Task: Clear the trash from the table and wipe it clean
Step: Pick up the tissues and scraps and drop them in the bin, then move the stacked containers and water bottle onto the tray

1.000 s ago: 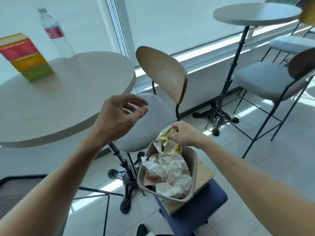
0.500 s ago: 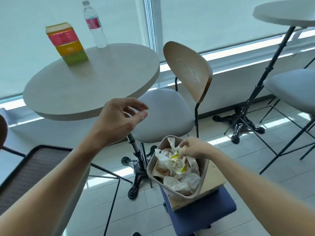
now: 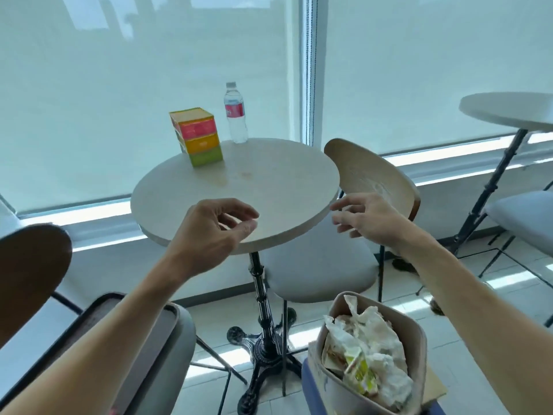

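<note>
The round pale table point(image 3: 269, 202) stands ahead with a faint stain near its middle. A stacked box of pink, orange and green tissue packs point(image 3: 198, 136) and a water bottle point(image 3: 235, 113) sit at its far side. My left hand point(image 3: 214, 232) hovers over the table's near edge, fingers loosely curled, holding nothing. Off the table's right edge, my right hand point(image 3: 366, 218) is raised with spread fingers and is empty. A beige bin point(image 3: 416, 342) at lower right holds crumpled paper wrappers point(image 3: 366, 351).
A wooden-backed chair point(image 3: 368, 181) with a grey seat stands right of the table. Another chair with a dark tray point(image 3: 98, 322) on it is at lower left. A second round table point(image 3: 505, 110) and a stool stand far right. The bin rests on a blue stool point(image 3: 312, 387).
My right hand let go of the wrapper in the bin and rose up beside the table's right edge. The view lifted from the bin toward the tabletop.
</note>
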Motion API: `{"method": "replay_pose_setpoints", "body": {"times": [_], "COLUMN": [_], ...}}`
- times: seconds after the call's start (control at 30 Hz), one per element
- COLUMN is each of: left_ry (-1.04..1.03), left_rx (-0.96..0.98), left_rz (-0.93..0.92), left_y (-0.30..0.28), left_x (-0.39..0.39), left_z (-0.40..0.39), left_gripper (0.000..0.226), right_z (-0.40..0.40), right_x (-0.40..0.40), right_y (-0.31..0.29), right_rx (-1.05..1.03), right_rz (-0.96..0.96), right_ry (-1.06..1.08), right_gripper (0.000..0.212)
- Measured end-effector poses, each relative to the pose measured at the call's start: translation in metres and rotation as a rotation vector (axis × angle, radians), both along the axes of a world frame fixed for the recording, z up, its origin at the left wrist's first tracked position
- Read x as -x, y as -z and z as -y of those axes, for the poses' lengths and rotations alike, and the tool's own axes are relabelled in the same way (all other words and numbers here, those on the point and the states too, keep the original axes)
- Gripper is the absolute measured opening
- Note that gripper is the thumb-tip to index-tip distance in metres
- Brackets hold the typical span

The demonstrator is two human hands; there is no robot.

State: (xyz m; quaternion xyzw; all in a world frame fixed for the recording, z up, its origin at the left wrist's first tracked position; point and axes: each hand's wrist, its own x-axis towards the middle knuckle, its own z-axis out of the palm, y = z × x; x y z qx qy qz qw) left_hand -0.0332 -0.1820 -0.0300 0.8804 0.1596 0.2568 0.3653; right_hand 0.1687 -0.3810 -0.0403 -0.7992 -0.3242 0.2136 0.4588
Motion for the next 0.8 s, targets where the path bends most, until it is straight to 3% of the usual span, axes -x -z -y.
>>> {"method": "replay_pose_setpoints", "body": {"times": [0.43, 0.8], "left_ry": [-0.169, -0.281], "left_rx": [0.063, 0.139], "left_rz": [0.036, 0.099], "left_y": [-0.023, -0.031], "left_x": [0.023, -0.014], "left_z": [-0.11, -0.176], "left_gripper": [0.005, 0.014], "right_z": [-0.145, -0.241], "right_x": [0.051, 0.029], "right_y": [-0.046, -0.065], "right_rx": [-0.206, -0.308], "right_rz": [-0.006, -0.027], "right_ry": [0.028, 0.003], "right_gripper": [0.007, 0.011]}}
